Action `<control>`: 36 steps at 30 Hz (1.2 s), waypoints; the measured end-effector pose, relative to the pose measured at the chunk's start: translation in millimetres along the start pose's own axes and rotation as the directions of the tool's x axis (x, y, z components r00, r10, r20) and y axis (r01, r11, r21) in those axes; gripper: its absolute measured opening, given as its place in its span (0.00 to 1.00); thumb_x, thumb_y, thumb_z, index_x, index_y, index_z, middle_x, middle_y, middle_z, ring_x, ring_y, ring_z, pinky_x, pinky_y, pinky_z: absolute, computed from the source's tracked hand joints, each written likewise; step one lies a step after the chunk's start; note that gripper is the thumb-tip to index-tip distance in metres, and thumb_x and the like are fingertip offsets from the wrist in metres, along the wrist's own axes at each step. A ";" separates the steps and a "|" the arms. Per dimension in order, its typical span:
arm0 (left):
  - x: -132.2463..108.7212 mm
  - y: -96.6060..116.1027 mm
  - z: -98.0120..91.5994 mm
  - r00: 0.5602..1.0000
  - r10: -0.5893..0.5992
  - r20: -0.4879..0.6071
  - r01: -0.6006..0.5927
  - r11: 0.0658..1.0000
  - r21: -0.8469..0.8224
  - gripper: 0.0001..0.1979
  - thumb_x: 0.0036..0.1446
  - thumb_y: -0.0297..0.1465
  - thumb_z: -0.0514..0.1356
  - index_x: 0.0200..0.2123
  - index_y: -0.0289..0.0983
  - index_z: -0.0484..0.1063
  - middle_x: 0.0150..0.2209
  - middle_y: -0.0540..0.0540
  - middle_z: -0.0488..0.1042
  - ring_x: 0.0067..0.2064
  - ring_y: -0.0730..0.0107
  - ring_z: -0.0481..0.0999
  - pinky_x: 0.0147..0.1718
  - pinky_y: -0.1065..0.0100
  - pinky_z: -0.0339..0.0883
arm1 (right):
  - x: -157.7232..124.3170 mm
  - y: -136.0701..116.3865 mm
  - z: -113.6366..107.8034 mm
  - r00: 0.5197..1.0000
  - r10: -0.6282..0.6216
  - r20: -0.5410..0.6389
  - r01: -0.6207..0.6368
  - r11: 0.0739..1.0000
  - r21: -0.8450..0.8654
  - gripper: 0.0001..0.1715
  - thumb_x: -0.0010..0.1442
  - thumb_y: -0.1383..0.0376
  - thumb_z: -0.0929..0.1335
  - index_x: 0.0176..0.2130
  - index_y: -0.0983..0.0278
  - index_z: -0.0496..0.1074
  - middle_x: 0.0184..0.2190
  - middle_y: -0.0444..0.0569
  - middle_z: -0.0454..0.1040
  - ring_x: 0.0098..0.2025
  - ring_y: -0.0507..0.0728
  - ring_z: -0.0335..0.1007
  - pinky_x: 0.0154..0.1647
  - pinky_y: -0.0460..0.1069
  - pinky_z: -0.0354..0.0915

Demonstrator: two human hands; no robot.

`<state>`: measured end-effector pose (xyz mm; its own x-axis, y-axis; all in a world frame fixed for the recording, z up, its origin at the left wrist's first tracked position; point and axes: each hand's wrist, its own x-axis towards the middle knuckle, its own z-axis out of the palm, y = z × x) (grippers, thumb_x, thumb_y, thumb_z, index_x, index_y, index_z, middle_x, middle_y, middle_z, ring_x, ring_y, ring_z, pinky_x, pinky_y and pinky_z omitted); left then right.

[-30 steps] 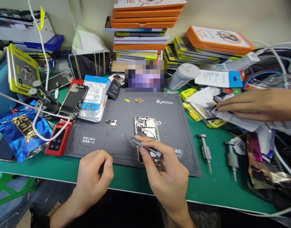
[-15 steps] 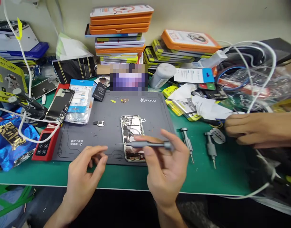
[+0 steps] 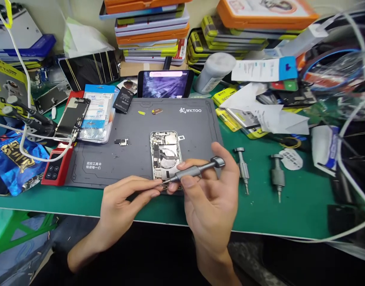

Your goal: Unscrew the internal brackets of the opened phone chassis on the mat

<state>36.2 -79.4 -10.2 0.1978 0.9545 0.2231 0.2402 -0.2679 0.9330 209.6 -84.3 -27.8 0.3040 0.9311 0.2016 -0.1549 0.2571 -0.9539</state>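
My right hand [image 3: 210, 190] grips a grey precision screwdriver [image 3: 191, 172], its shaft slanting down to the left. At the screwdriver's thin tip, the thumb and forefinger of my left hand [image 3: 127, 202] are pinched together. Whether a small part sits between those fingertips is too small to tell. Below and behind the tool lies an opened phone housing [image 3: 166, 149] with its inner parts bare; the hands cover its lower end. A small SIM tray [image 3: 181, 138] sticks out at its right side. All this is over a dark grey work mat [image 3: 134, 159].
Two more screwdrivers [image 3: 243, 171] [image 3: 278, 177] lie right of the mat. A small circuit part [image 3: 122, 142] rests on its left, beside a red device [image 3: 56, 166]. At the back stand a lit phone [image 3: 164, 84], a grey canister [image 3: 215, 72] and stacked boxes [image 3: 152, 33].
My left hand has moved right to the screwdriver tip, its fingers closing there. The screwdriver has tilted tip-down. Another person's hand at the right has left the view, and the camera view has shifted.
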 end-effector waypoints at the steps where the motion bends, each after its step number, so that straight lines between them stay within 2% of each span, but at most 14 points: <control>1: -1.4 -0.8 0.3 1.000 0.002 -0.015 -0.002 1.000 0.008 0.07 0.69 0.27 0.71 0.48 0.43 0.87 0.41 0.48 0.89 0.41 0.67 0.88 0.43 0.68 0.85 | -0.3 -0.3 -0.1 1.000 0.016 0.014 -0.016 1.000 0.009 0.34 0.72 0.68 0.70 0.71 0.47 0.63 0.44 0.43 0.79 0.27 0.51 0.79 0.33 0.50 0.83; 7: -6.3 -2.9 0.6 0.998 0.008 -0.061 -0.007 1.000 0.019 0.04 0.69 0.28 0.71 0.43 0.41 0.87 0.42 0.47 0.89 0.41 0.66 0.88 0.42 0.67 0.84 | -2.3 -1.2 0.0 0.997 0.048 0.063 -0.047 0.999 -0.020 0.34 0.73 0.67 0.69 0.72 0.47 0.62 0.44 0.43 0.80 0.27 0.51 0.79 0.33 0.50 0.84; 10: -7.0 -2.3 -0.6 0.999 0.008 -0.037 -0.008 1.000 0.001 0.07 0.69 0.25 0.70 0.46 0.43 0.87 0.42 0.48 0.89 0.41 0.68 0.88 0.43 0.69 0.84 | -2.3 -1.3 -0.5 0.997 0.057 0.057 -0.054 0.998 -0.044 0.34 0.73 0.65 0.70 0.72 0.48 0.62 0.44 0.44 0.81 0.27 0.51 0.79 0.32 0.49 0.84; 14: -8.2 -2.6 -2.5 1.000 0.004 0.003 -0.004 1.000 -0.018 0.11 0.69 0.24 0.69 0.50 0.44 0.87 0.43 0.49 0.89 0.41 0.69 0.89 0.43 0.70 0.85 | -1.0 -1.6 -2.0 0.995 0.074 0.073 -0.075 0.997 0.018 0.33 0.73 0.68 0.70 0.71 0.48 0.64 0.45 0.44 0.81 0.28 0.50 0.80 0.32 0.48 0.84; 19: -9.0 -3.6 -3.6 1.000 -0.004 -0.003 0.004 1.000 -0.030 0.11 0.69 0.25 0.70 0.49 0.45 0.88 0.43 0.49 0.89 0.40 0.69 0.89 0.43 0.68 0.86 | -1.2 -1.6 -3.8 0.992 0.040 0.122 -0.038 0.999 -0.015 0.34 0.73 0.68 0.69 0.72 0.48 0.62 0.45 0.44 0.80 0.27 0.50 0.79 0.31 0.49 0.84; 28: -7.5 -4.0 -3.2 1.000 0.006 0.017 -0.005 0.998 -0.068 0.13 0.68 0.22 0.70 0.49 0.44 0.87 0.43 0.52 0.89 0.41 0.72 0.89 0.45 0.73 0.84 | -2.2 0.2 -5.3 0.990 0.063 0.123 -0.053 0.995 -0.083 0.34 0.74 0.65 0.68 0.73 0.50 0.60 0.43 0.46 0.81 0.24 0.50 0.75 0.28 0.48 0.81; 36: -11.3 -9.1 -6.0 0.999 -0.001 0.038 0.005 0.996 -0.085 0.14 0.68 0.22 0.70 0.51 0.44 0.87 0.44 0.52 0.89 0.42 0.73 0.88 0.46 0.74 0.84 | -1.2 -8.1 -2.8 0.974 0.202 0.100 -0.214 0.969 0.128 0.32 0.71 0.67 0.73 0.68 0.45 0.67 0.43 0.40 0.81 0.27 0.48 0.79 0.31 0.47 0.83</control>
<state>26.1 -86.9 -19.5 0.2333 0.9492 0.2110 0.1594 -0.2514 0.9547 213.1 -88.2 -21.0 0.1708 0.9850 0.0261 -0.3349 0.0829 -0.9386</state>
